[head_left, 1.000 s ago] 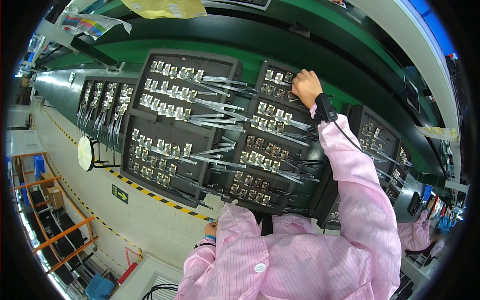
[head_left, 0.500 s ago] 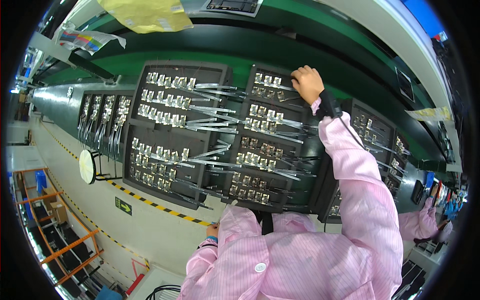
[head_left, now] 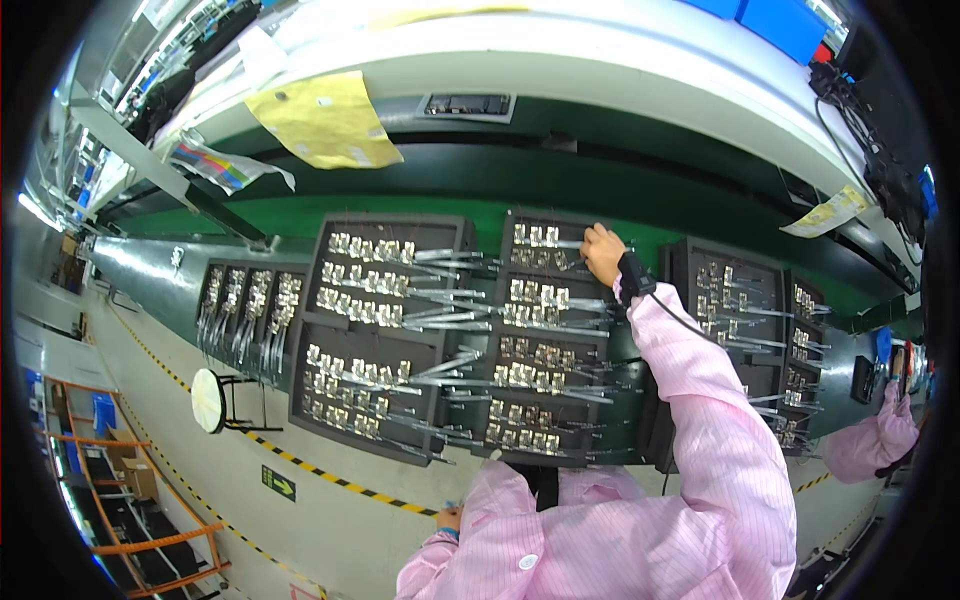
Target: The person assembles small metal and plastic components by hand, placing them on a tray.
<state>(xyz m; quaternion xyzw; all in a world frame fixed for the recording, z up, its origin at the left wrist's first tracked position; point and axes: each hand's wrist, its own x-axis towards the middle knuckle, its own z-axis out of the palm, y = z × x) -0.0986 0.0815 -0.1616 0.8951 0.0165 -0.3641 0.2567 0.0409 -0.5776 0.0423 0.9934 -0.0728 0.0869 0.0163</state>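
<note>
Bent over the far right corner of the middle dark foam tray (head_left: 552, 338), my right hand (head_left: 602, 254) has its fingers curled down and closed. Whatever sits between the fingertips is hidden. Rows of small metallic parts (head_left: 535, 236) with silvery flat strips (head_left: 570, 308) trailing to the right lie in this tray, beside and below the hand. A black band with a cable (head_left: 640, 285) wraps my right wrist. Low beside my lap is my left hand (head_left: 450, 517), partly covered by the pink sleeve; its fingers are too small to read.
More foam trays with similar parts stand left (head_left: 342, 338) and right (head_left: 757, 345) on the green bench (head_left: 490, 235). A white shelf edge (head_left: 560, 75) overhangs the back, with a yellow sheet (head_left: 335, 120) hanging. A round stool (head_left: 208, 400) stands left; another person's pink sleeve (head_left: 875, 440) shows at right.
My view has tilted up, so the trays and bench sit lower in the picture and more shelf shows. My right hand stays at the same corner of the middle tray.
</note>
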